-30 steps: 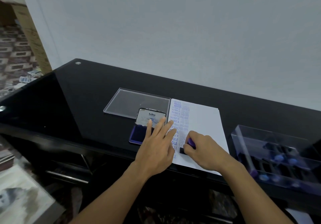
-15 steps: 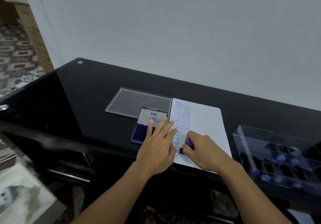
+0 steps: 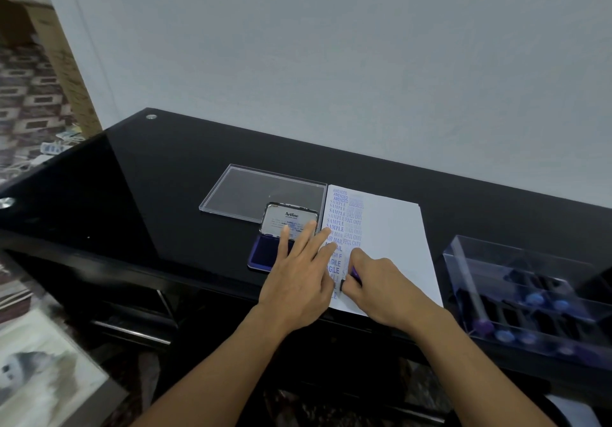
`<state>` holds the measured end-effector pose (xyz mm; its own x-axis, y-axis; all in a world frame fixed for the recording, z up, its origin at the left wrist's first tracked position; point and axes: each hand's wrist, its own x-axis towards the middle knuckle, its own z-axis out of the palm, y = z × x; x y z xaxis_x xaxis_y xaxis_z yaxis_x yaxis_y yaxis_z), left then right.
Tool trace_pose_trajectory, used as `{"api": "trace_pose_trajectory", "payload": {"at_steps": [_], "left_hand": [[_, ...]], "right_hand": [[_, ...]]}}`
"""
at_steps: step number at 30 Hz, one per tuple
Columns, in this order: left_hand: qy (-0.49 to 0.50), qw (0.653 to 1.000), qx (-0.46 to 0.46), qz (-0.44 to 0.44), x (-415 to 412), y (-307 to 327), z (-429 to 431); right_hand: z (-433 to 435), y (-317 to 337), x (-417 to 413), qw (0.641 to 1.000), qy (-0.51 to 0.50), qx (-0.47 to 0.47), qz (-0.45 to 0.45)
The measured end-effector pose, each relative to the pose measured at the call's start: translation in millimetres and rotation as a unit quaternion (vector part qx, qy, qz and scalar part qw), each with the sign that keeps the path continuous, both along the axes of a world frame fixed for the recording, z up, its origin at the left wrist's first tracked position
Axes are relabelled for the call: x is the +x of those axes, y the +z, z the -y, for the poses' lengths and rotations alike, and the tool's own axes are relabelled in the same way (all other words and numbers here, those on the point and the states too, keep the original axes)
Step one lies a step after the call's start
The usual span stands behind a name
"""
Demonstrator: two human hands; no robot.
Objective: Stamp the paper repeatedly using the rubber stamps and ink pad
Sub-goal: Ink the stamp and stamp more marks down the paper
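Observation:
A white sheet of paper (image 3: 394, 241) lies on the black glass table (image 3: 159, 188), with two columns of blue stamped words down its left side. My right hand (image 3: 377, 287) grips a purple rubber stamp (image 3: 353, 276) pressed onto the paper's lower left. My left hand (image 3: 301, 271) lies flat with straight fingers across the paper's left edge and the ink pad (image 3: 265, 254). The ink pad's lid (image 3: 288, 219) stands open, showing the dark blue pad.
A clear plastic lid (image 3: 251, 194) lies flat behind the ink pad. A clear box (image 3: 530, 290) holding several purple-handled stamps stands at the right. The table's front edge runs just under my wrists. A wall rises behind the table.
Both hands stay in place on the paper; the right hand keeps the stamp pressed at the same spot. Only the camera shifts slightly.

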<state>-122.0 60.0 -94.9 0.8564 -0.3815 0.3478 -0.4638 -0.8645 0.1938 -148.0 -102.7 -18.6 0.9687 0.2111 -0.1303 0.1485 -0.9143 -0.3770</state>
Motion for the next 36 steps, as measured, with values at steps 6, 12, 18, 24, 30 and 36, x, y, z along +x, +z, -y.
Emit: {"api": "trace_pose_trajectory", "payload": {"at_steps": [6, 12, 18, 24, 30, 36], "left_hand": [[0.009, 1.000, 0.000, 0.003, 1.2, -0.8, 1.6], [0.009, 1.000, -0.001, 0.002, 0.2, 0.0, 2.0], [0.009, 1.000, -0.002, -0.002, -0.1, 1.2, 2.8], [0.005, 1.000, -0.004, -0.010, -1.2, 4.7, 3.2], [0.007, 1.000, 0.004, -0.008, -0.3, 2.2, 3.6], [0.006, 1.000, 0.001, -0.010, -1.0, 2.5, 3.6]], "right_hand": [[-3.8, -2.5, -0.3, 1.000, 0.000, -0.011, 0.020], [-7.7, -6.2, -4.0, 0.999, -0.022, 0.009, 0.033], [-7.6, -12.4, -1.7, 0.998, -0.042, 0.031, 0.041], [-7.2, -15.1, -0.4, 0.997, -0.047, 0.035, 0.051], [-8.1, -17.9, 1.8, 0.996, -0.058, 0.034, 0.051], [-10.6, -17.6, -4.3, 0.996, -0.056, 0.031, 0.067]]}}
